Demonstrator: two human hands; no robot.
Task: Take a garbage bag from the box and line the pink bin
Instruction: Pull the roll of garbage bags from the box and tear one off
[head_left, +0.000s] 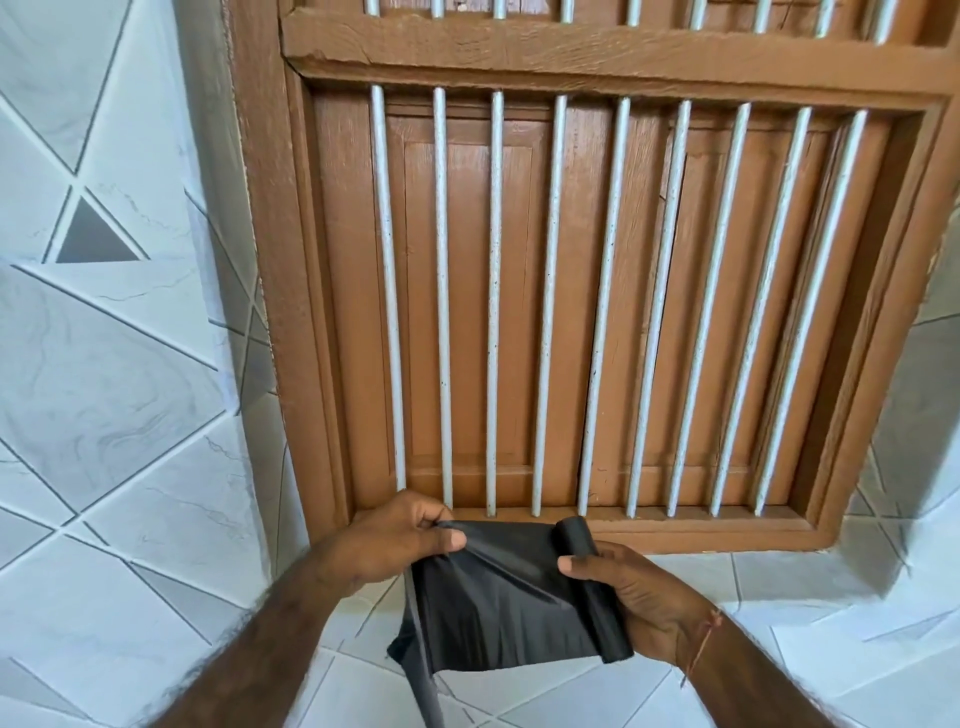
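**Two hands, one roll, bag coming off**

Two hands on one black roll. Left hand (395, 540) pinches the loose bag (498, 597) at its top corner, thumb over forefinger. Right hand (639, 608) curls around the roll (592, 587), thumb pressed on its side, the sheet stretched between them. This looks like the tear-off step; next calls for a sharp pull apart. Beyond the hands: one barred window (571, 291), nine bars. Box and bin: none in view.

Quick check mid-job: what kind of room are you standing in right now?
Probably a tiled room in a home, maybe a bathroom or kitchen: patterned wall tiles, a wooden shuttered window with metal bars.
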